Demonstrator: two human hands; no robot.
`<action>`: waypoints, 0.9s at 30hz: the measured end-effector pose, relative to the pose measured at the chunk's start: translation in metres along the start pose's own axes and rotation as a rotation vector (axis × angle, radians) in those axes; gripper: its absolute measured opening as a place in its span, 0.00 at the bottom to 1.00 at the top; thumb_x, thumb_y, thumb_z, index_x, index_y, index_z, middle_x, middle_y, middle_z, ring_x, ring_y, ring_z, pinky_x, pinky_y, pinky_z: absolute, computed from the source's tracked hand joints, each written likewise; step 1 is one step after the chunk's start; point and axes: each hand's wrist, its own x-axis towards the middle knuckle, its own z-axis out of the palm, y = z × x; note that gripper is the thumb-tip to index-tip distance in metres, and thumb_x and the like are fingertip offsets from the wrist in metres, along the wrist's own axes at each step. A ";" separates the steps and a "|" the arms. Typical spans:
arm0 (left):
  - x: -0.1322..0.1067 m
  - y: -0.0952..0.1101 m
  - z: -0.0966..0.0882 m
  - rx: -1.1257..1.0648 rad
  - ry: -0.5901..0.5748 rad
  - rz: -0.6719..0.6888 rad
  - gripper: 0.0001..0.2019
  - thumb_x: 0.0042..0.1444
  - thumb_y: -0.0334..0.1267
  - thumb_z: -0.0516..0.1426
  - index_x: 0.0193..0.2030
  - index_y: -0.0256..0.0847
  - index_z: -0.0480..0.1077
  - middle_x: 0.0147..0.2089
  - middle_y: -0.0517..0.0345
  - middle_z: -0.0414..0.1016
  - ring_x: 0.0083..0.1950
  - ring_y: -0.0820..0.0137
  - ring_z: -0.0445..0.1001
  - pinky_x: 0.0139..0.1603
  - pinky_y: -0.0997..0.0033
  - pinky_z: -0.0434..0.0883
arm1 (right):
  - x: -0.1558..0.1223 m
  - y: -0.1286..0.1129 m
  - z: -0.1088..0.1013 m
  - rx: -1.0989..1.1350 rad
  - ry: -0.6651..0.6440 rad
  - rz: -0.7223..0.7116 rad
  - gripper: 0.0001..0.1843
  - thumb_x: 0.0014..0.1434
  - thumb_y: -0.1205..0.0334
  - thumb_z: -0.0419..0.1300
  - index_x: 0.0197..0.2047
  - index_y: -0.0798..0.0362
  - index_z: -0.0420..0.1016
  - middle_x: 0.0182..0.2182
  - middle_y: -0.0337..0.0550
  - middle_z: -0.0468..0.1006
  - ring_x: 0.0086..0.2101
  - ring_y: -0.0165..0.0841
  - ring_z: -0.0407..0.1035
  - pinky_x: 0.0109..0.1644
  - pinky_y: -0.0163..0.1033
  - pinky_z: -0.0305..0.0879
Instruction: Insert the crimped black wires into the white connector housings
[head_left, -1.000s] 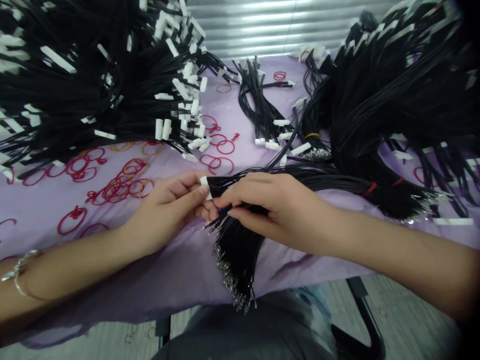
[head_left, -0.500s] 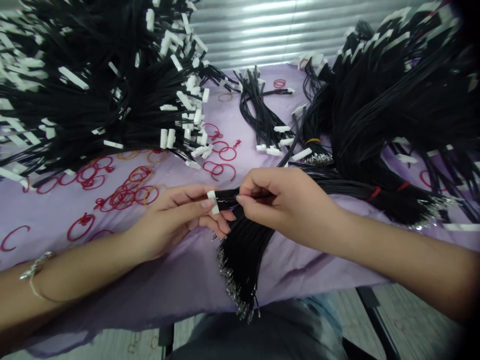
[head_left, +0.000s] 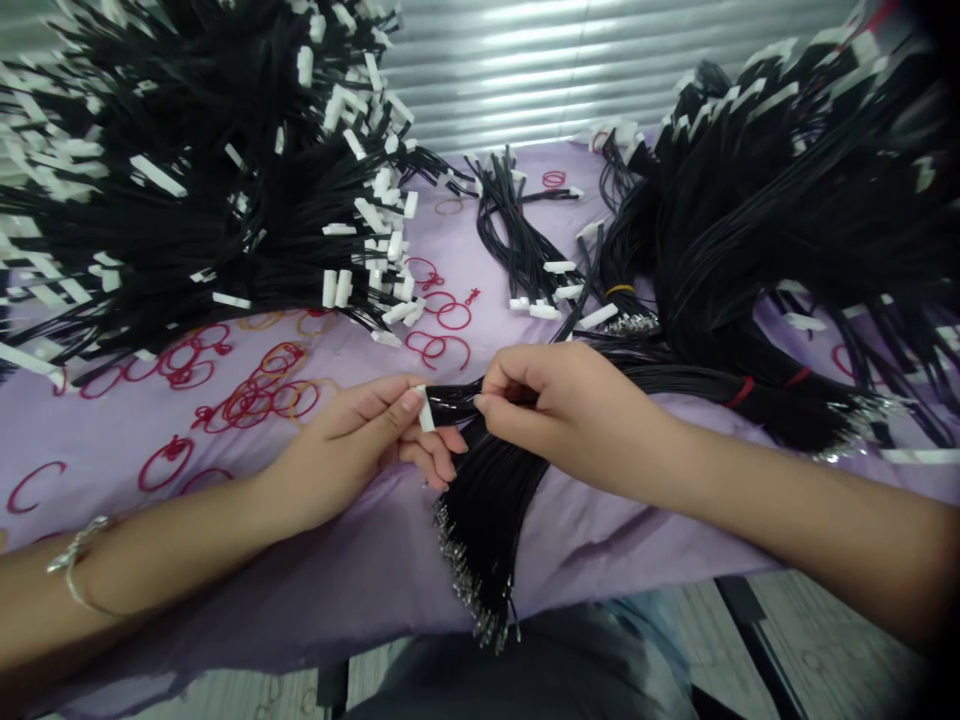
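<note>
White connector (head_left: 427, 409) was held over the bench (head_left: 322, 585), its black wires (head_left: 454, 403) running rightward. Left hand (head_left: 367, 432): grip pinched closed, thumb on the connector, lower fingers loosely curled. Right hand (head_left: 551, 400): grip pinched closed on the wires; how many it held, I could not tell from where I stood. Over the past second, the right hand had drawn back from the connector, lengthening the wire exposed between the hands; this appeared to ease access to that stretch. Clearances: a wire fan (head_left: 491, 520) lay below the hands, tips near the bench's front edge. Left pile (head_left: 225, 210) and right pile (head_left: 750, 220) bounded the far side. Most room showed front left; red bands (head_left: 255, 390) lay beyond the left arm.
</note>
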 end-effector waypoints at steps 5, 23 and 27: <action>-0.001 -0.001 -0.002 0.042 -0.013 0.008 0.11 0.61 0.41 0.56 0.35 0.33 0.70 0.30 0.51 0.77 0.28 0.70 0.76 0.30 0.75 0.76 | 0.000 -0.002 -0.001 -0.011 -0.048 0.001 0.08 0.53 0.65 0.54 0.24 0.56 0.70 0.16 0.31 0.65 0.18 0.20 0.54 0.22 0.29 0.48; -0.001 0.001 0.000 0.099 -0.002 -0.019 0.13 0.60 0.44 0.57 0.35 0.33 0.70 0.31 0.52 0.74 0.26 0.72 0.74 0.26 0.76 0.75 | 0.000 0.002 -0.003 0.027 -0.107 -0.005 0.09 0.53 0.64 0.55 0.22 0.55 0.68 0.16 0.30 0.63 0.18 0.20 0.55 0.23 0.30 0.49; -0.001 0.001 0.001 0.131 0.000 -0.019 0.14 0.60 0.44 0.56 0.35 0.32 0.70 0.30 0.53 0.73 0.26 0.74 0.73 0.26 0.78 0.75 | 0.000 0.002 -0.001 0.009 -0.074 0.007 0.08 0.53 0.65 0.54 0.23 0.55 0.68 0.16 0.30 0.65 0.18 0.20 0.55 0.22 0.30 0.48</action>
